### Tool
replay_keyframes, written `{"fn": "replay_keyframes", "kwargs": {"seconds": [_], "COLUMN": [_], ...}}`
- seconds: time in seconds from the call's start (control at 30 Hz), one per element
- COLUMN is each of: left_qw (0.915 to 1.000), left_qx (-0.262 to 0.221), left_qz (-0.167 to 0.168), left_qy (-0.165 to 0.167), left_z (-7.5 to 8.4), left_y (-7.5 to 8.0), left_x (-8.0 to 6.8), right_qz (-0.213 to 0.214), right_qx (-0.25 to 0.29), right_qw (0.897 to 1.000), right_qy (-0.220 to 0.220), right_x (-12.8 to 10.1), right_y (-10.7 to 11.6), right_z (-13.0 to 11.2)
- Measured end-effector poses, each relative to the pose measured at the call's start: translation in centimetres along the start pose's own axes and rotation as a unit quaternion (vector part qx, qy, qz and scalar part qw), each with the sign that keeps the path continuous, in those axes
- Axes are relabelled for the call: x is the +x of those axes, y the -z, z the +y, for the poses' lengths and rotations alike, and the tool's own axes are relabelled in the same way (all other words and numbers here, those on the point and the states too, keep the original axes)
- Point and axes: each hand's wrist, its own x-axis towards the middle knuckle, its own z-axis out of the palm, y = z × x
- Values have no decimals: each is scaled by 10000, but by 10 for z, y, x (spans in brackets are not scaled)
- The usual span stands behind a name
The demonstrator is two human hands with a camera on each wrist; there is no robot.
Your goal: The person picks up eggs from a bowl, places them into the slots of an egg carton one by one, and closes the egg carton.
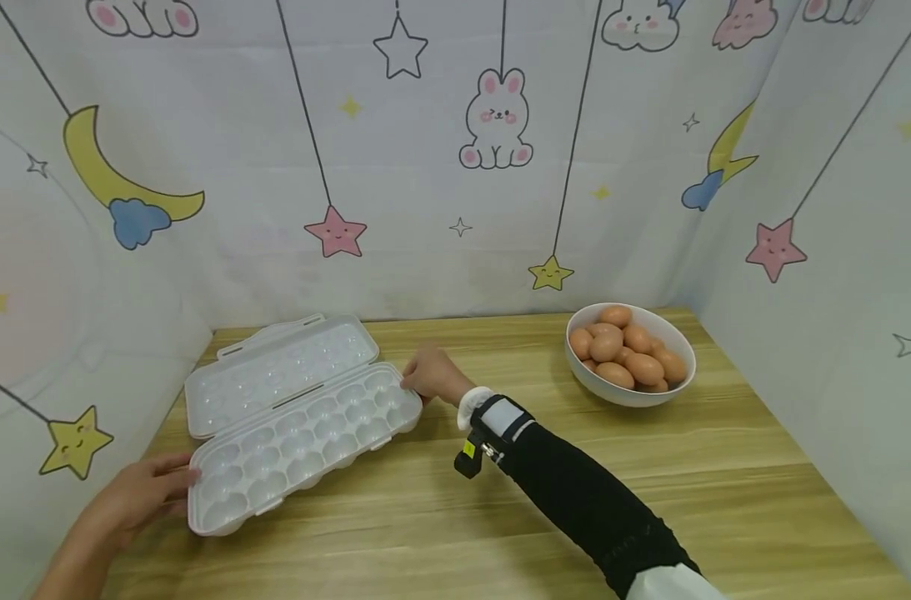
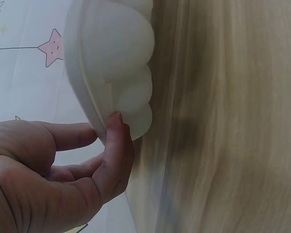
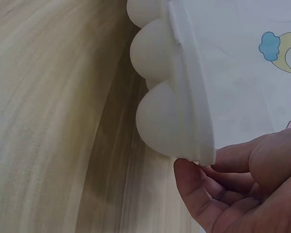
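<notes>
A white plastic egg carton (image 1: pixel 302 446) lies with its lid (image 1: pixel 278 375) folded back, and its cups hold no eggs. At its near-left end my left hand (image 1: pixel 142 496) pinches the rim, thumb on top and fingertips underneath, as the left wrist view shows. My right hand (image 1: pixel 436 377) pinches the far-right end; in the right wrist view the thumb and curled fingers (image 3: pixel 191 187) meet at the carton's corner. Rounded cup bottoms (image 3: pixel 157 119) show close over the wooden table in both wrist views.
A white bowl (image 1: pixel 628 398) heaped with brown eggs (image 1: pixel 644 368) stands at the back right of the wooden table (image 1: pixel 455 533). Curtains (image 1: pixel 425 167) printed with stars, moons and rabbits enclose the table at the back and both sides.
</notes>
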Motion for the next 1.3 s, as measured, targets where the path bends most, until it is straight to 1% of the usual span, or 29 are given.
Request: {"fn": "replay_keyframes", "kwargs": {"seconds": [0.1,0.23,0.37,0.47,0.53,0.7,0.8,0.93,1.03,1.13,1.3], "left_qw": [9998,9994,9995,9993,9989,9954,9935,9931,9930,9936,9956], "left_qx": [-147,-270,-264,-294,-304,-485,-568,-594,-622,-578,-459], "left_qz": [-57,-157,-122,-175,-293,-802,-950,-937,-948,-936,-801], "left_qy": [-73,-118,-120,-148,-182,-213,-278,-371,-332,-276,-164], "left_z": [-2,-4,1,9,14,26,31,35,37,39,46], "left_y": [0,-2,-9,-19,-26,-42,-52,-61,-63,-65,-63], "left_x": [-1,0,2,4,5,10,15,18,20,21,26], "right_qz": [-96,-143,-224,-241,-261,-383,-416,-514,-598,-590,-615], "right_qx": [-121,20,142,185,192,275,336,438,475,537,815], "right_qw": [9999,9998,9993,9991,9989,9971,9955,9938,9928,9923,9906], "right_qy": [21,-141,-261,-295,-330,-592,-788,-883,-920,-947,-914], "right_x": [-2,-8,-16,-23,-29,-45,-52,-57,-59,-61,-63], "right_y": [-2,-3,2,11,18,37,47,54,56,57,57], "right_z": [4,10,19,30,37,52,59,65,68,70,73]}}
